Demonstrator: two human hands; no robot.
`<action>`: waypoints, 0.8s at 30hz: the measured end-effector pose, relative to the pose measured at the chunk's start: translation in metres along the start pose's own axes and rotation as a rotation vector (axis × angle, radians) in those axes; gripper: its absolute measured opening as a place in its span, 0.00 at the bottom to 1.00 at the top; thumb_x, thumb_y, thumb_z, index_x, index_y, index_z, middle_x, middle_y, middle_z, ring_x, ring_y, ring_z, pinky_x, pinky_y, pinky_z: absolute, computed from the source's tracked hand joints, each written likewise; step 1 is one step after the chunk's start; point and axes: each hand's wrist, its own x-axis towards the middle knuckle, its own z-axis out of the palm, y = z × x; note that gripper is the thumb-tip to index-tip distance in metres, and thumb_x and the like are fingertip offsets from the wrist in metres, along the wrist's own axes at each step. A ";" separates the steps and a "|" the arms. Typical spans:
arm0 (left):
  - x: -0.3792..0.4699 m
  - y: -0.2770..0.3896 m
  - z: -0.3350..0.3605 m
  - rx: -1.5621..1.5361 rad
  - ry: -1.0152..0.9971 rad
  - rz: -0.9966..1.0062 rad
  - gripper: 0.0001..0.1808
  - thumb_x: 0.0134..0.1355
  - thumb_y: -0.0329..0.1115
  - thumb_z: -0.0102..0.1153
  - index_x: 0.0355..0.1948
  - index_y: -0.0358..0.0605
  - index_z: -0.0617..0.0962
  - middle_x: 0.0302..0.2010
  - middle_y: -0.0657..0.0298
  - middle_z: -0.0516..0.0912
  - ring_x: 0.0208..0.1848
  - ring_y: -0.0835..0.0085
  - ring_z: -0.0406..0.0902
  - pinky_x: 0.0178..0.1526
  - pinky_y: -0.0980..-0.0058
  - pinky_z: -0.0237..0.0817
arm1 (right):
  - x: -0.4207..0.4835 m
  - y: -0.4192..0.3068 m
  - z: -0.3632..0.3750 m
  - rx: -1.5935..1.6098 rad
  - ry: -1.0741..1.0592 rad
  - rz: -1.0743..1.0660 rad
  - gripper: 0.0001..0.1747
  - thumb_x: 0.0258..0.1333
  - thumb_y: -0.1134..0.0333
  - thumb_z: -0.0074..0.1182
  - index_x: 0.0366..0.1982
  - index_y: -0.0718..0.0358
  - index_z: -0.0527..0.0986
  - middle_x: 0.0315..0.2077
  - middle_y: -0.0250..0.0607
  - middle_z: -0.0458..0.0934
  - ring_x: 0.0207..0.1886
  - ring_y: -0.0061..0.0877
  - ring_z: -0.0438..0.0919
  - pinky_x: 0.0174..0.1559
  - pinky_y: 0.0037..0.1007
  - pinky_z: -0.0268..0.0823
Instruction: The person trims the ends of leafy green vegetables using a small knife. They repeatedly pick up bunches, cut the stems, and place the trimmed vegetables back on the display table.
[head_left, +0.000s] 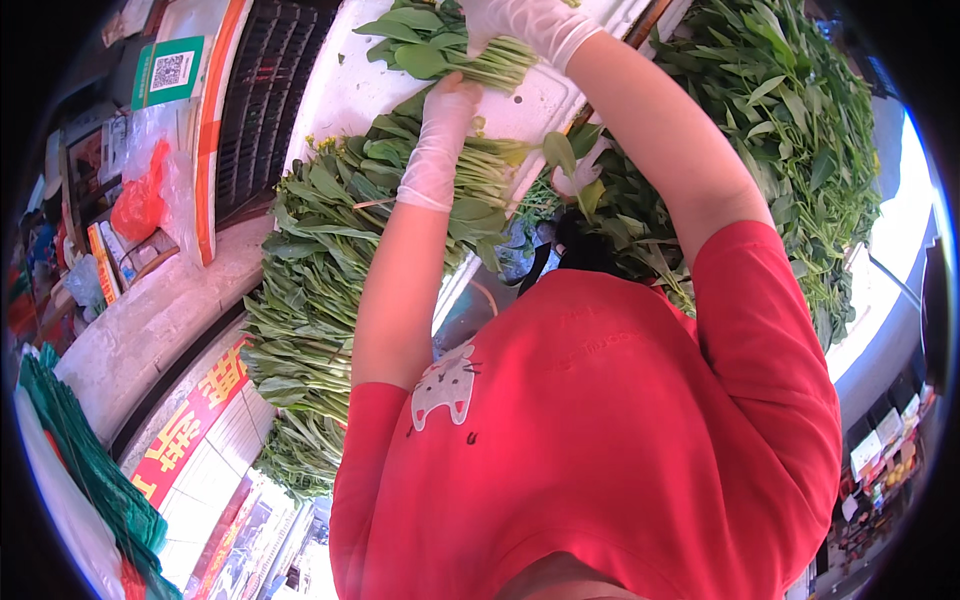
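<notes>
Both of my hands wear thin, pale translucent gloves. My right hand (517, 22) is at the top edge of the head view, holding a small bunch of leafy greens (499, 64) from above, with its thumb over the stems. My left hand (450, 109) is at the near edge of that bunch; its fingertips are partly hidden, so its hold is unclear. Beneath the bunch is a white foam box surface (330, 97). A large stack of leafy greens with yellow buds (322, 217) lies below and left of my left hand, their cut stems pointing right.
More long-leaved greens (795, 150) are heaped on the right. A black plastic crate (266, 97) and an orange-taped foam board (214, 135) stand at left, near a red plastic bag (142, 195). Green plastic bags (90, 457) hang at lower left. A pale ledge (157, 322) runs alongside the greens.
</notes>
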 end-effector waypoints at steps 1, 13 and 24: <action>0.005 0.002 0.002 -0.061 -0.010 -0.007 0.26 0.55 0.29 0.58 0.54 0.30 0.68 0.42 0.52 0.80 0.41 0.63 0.79 0.43 0.72 0.71 | -0.001 0.005 -0.002 -0.030 0.096 -0.027 0.19 0.31 0.58 0.66 0.29 0.61 0.81 0.32 0.47 0.81 0.37 0.41 0.79 0.40 0.35 0.72; 0.018 0.031 -0.018 0.463 -0.172 -0.044 0.18 0.54 0.27 0.59 0.47 0.34 0.76 0.37 0.56 0.82 0.38 0.71 0.81 0.43 0.78 0.71 | -0.103 0.006 0.066 0.260 0.012 -0.072 0.11 0.44 0.66 0.57 0.32 0.62 0.78 0.27 0.45 0.79 0.38 0.36 0.79 0.41 0.35 0.70; -0.229 -0.022 -0.043 -0.056 -0.439 0.006 0.14 0.58 0.30 0.55 0.45 0.34 0.78 0.34 0.61 0.82 0.34 0.78 0.78 0.40 0.80 0.69 | -0.140 -0.043 0.124 0.168 0.124 0.140 0.14 0.48 0.63 0.56 0.38 0.61 0.77 0.34 0.49 0.79 0.40 0.42 0.79 0.43 0.39 0.70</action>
